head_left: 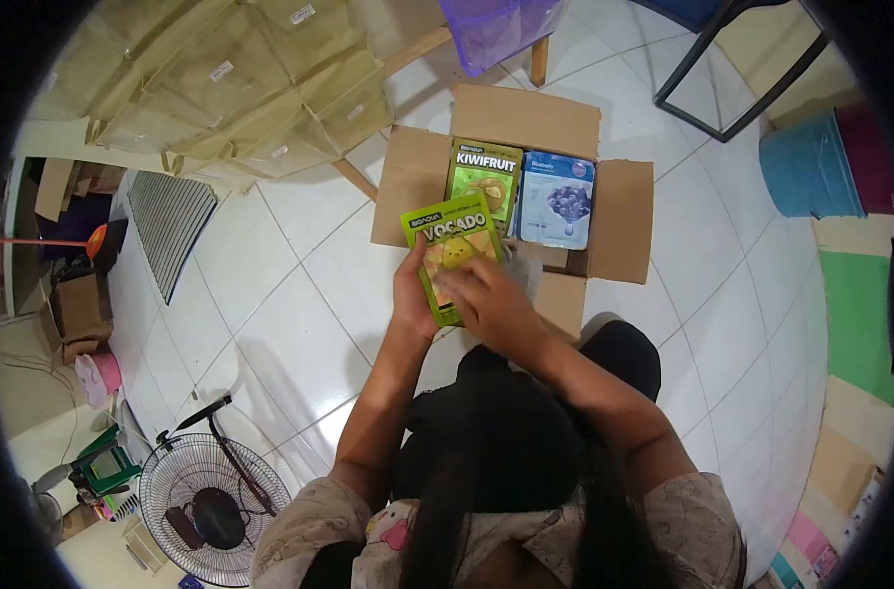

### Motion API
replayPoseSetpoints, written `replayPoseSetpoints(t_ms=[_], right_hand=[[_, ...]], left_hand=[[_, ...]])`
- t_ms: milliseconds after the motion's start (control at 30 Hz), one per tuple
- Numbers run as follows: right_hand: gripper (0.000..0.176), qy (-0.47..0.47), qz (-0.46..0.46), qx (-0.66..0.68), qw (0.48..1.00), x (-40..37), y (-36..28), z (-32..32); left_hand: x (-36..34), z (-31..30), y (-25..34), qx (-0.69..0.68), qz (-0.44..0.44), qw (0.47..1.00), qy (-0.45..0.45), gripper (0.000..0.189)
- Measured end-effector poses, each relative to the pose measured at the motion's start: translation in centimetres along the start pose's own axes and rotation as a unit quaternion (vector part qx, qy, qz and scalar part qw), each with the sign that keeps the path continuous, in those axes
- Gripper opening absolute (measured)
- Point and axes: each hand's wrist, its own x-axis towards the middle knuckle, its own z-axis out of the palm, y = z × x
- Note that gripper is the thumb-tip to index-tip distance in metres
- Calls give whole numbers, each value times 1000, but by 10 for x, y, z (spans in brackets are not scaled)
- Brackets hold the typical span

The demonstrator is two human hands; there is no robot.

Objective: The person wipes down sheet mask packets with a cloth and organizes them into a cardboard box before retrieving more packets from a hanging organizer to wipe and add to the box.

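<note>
Kiwifruit packets (484, 179) and blueberry packets (557, 199) already stand side by side inside the open cardboard box (525, 118). The avocado packet (454, 247) is not in it, held over the box's near edge. It is flat, glossy and lime green. The left hand (413, 299) has its fingers closed on the packet's left edge. The right hand (494, 306) lies on its front, grip unclear.

You are holding the avocado pack (454, 247) in both hands, left hand (414, 294) at its left edge and right hand (496, 306) at its near corner. It is sitting just before the box (525, 120). Inside, the kiwifruit pack (484, 180) is lying left of the blueberry pack (557, 199).
</note>
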Motion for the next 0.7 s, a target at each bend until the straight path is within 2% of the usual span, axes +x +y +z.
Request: replayPoseSetpoints(t_ms=[100,200,267,333,500,633,700], right_hand=[[23,-20,-38,12,999,-20,5,2],[23,-24,-26,-15,999,-11,24,-7],[21,36,14,-26,999,3,29,-12],[18,79,36,-28,996,10,27,-9],[18,33,95,48,994,-28,13,1],[17,-55,154,111,980,-76,15,2],[17,-74,187,154,967,-94,16,1]], left_hand=[[1,6,-1,36,-7,999,4,60],[3,5,-11,49,-46,998,12,55],[4,-6,-14,55,-77,995,18,50],[6,4,-11,82,-65,994,39,45],[24,26,1,135,-43,983,120,40],[58,20,3,219,-62,967,114,36],[86,14,-10,410,8,906,105,36]])
